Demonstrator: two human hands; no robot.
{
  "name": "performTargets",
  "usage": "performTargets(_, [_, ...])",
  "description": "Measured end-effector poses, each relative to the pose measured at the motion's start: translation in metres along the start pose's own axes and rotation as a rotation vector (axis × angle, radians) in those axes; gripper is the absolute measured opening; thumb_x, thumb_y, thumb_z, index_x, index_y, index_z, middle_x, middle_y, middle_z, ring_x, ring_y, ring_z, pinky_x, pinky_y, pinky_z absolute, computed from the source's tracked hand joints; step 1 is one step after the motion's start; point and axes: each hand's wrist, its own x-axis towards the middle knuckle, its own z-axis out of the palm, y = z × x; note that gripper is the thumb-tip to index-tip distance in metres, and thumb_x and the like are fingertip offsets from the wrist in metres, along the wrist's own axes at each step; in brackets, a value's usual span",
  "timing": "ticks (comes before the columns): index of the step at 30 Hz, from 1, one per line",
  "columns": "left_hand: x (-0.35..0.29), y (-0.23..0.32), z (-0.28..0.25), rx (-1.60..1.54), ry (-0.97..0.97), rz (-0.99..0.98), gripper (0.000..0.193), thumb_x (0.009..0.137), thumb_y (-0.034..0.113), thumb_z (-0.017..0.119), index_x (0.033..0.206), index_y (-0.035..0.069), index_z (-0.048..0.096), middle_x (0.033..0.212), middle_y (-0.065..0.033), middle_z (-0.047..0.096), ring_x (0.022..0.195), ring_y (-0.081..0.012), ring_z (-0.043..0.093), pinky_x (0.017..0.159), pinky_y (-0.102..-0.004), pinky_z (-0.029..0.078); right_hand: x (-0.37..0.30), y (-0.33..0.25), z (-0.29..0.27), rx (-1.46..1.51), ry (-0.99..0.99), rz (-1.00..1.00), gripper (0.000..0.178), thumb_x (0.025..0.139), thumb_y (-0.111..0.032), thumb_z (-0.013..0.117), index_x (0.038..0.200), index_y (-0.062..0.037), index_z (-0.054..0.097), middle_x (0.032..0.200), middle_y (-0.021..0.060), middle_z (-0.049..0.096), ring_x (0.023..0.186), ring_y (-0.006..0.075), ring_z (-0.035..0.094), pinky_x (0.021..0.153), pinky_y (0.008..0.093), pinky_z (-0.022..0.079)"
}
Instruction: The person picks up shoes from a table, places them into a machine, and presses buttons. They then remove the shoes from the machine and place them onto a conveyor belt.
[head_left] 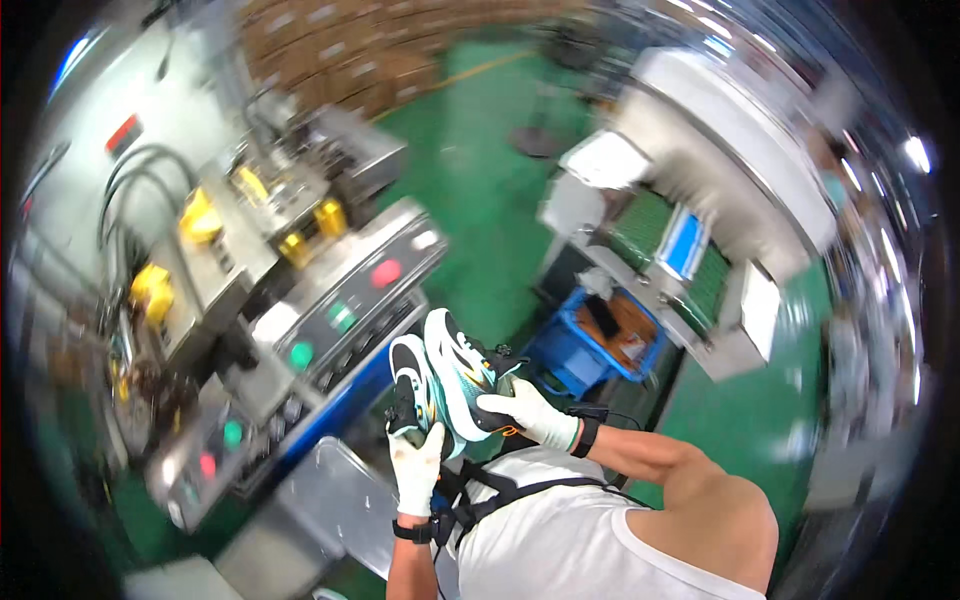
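Observation:
Two sneakers in white, black and teal are held side by side in front of my body, their toes pointing away from me. My left hand point(416, 462), in a white glove, is closed around the heel end of the left sneaker point(412, 374). The right sneaker point(456, 370) is gripped near its heel by my right hand point(530, 412), also gloved in white. The sneakers touch or overlap each other. Orange detail shows by the right glove. Parts of both heels are hidden behind my fingers.
At left stands a machine point(350, 290) with red and green buttons and yellow parts. A blue crate point(572, 368) with brown contents sits at right, beside a conveyor machine point(690, 260). A grey chair point(340, 490) is near my left arm. Stacked cartons point(340, 50) line the back.

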Motion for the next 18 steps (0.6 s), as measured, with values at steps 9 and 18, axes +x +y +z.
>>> performTargets(9, [0.102,0.148,0.297,0.047,-0.842,0.402,0.064,0.082,0.012,0.074,0.138,-0.004,0.046,0.123,-0.0179,0.064,0.109,-0.0252,0.063,0.096,-0.0348,0.048,-0.131,-0.143,-0.203,-0.095,1.048,-0.548,0.049,0.081,-0.016,0.078,0.120,0.0054,0.058,0.105,0.0101,0.068,0.094,0.0177,0.064,0.086,0.0338,0.052])
performTargets(18, [0.141,0.145,0.629,0.295,-0.753,0.923,0.074,0.088,0.025,0.069,0.146,-0.004,0.033,0.137,-0.0280,0.051,0.122,-0.0437,0.054,0.104,-0.0448,0.044,-0.097,-0.186,-0.519,-0.715,1.745,-0.493,0.082,0.075,-0.023,0.074,0.140,0.0114,0.038,0.124,0.0305,0.060,0.114,0.0399,0.061,0.099,0.0406,0.048])
